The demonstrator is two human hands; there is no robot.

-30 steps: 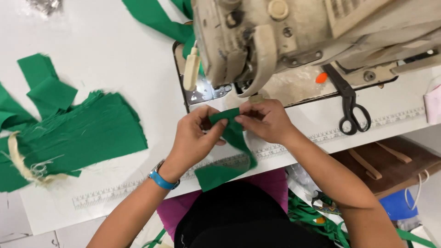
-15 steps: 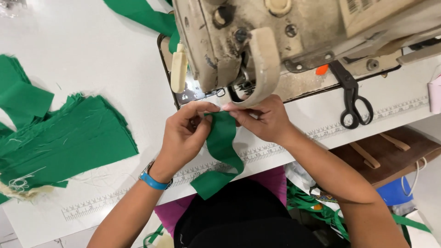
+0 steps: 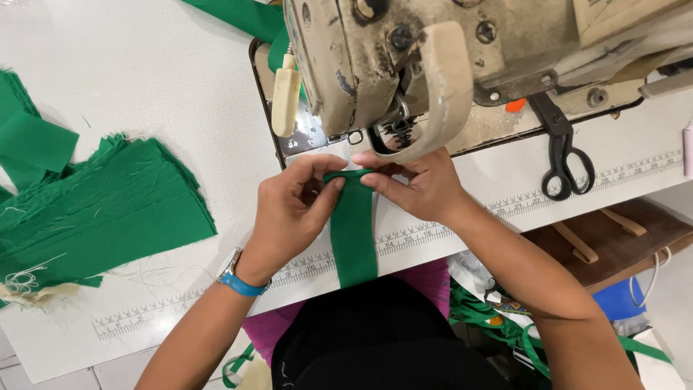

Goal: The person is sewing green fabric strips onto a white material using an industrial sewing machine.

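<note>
L hand point(image 3: 292, 209) + R hand point(image 3: 419, 184) both pinching top end of green strip point(image 3: 352, 231), just in front of sewing machine point(image 3: 404, 65) foot; rest hangs over counter point(image 3: 144, 87) edge. Step: lining up end. Next prob. needs end fed flat under foot. Fabric stack point(image 3: 101, 209) to left, scissors point(image 3: 567, 155) to right.

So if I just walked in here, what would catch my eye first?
Probably the bright green fabric strip, pinched at its top end between the left hand and the right hand at the middle of the white table. Right above the hands looms a worn, cream sewing machine, with black scissors lying to its right. A stack of green fabric pieces lies on the left.
</note>
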